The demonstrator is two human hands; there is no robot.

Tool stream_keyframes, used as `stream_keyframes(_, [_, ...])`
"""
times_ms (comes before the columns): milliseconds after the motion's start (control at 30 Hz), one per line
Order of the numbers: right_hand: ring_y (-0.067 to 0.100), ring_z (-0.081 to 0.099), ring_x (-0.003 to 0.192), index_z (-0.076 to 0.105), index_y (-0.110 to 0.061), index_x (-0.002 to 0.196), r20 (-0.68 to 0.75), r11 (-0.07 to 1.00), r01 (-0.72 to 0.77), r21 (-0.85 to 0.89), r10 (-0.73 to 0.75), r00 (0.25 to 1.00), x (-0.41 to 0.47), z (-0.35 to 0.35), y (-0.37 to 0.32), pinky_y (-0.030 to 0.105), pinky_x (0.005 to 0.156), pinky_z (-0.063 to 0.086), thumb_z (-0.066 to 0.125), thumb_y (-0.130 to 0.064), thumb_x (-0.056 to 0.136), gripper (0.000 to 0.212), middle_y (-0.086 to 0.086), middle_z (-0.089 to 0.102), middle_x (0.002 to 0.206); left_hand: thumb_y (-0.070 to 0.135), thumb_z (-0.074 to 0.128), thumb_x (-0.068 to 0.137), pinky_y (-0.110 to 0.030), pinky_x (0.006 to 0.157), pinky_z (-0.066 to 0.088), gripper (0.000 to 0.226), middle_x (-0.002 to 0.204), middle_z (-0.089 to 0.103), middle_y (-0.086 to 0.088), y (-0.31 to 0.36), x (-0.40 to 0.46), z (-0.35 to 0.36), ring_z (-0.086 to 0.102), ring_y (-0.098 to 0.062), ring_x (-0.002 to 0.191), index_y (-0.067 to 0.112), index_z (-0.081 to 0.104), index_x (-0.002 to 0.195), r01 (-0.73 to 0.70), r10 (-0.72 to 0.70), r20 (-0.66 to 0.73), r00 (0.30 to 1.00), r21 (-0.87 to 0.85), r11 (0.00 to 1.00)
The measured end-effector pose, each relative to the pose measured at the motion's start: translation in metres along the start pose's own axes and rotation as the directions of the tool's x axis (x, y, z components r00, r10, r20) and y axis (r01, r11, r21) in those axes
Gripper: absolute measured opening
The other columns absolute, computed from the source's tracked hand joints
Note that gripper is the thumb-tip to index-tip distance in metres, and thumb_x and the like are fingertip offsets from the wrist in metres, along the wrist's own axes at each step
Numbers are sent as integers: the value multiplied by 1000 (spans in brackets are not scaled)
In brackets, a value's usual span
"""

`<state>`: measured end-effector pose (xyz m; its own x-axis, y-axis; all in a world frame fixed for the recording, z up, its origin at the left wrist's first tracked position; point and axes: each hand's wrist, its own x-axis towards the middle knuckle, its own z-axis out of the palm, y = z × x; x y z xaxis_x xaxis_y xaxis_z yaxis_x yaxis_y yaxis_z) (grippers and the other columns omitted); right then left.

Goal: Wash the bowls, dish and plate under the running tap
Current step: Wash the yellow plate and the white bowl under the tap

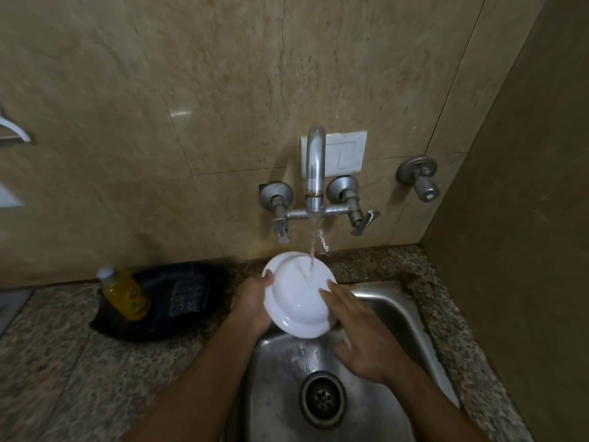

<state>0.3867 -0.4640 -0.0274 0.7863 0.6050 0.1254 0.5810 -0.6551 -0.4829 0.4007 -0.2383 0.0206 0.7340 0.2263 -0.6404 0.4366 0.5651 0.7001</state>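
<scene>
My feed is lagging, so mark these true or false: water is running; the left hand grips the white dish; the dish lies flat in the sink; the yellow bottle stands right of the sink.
1. Water runs from the tap: true.
2. The left hand grips the white dish: true.
3. The dish lies flat in the sink: false, it is held tilted under the stream.
4. The yellow bottle stands right of the sink: false, left.

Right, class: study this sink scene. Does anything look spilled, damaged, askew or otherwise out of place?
One oddity: a white wall switch plate sits directly behind the running tap, close to splashing water. Otherwise nothing stands out: the left hand grips the white dish, tilted under the stream, while the right hand rubs it.
</scene>
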Motion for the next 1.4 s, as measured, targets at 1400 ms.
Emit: stream_keyframes(1400, [2,23,145,34,-29,152,-266,952,-53,301,138,954,53,14,-40,34,120,25,37,-36,104,48,-10,35,157,42,46,102,-48,90,50,43,110,67,-16,-22,4,-30,62,-35,94,6,63,115,-185,151,-234,960,-131,974])
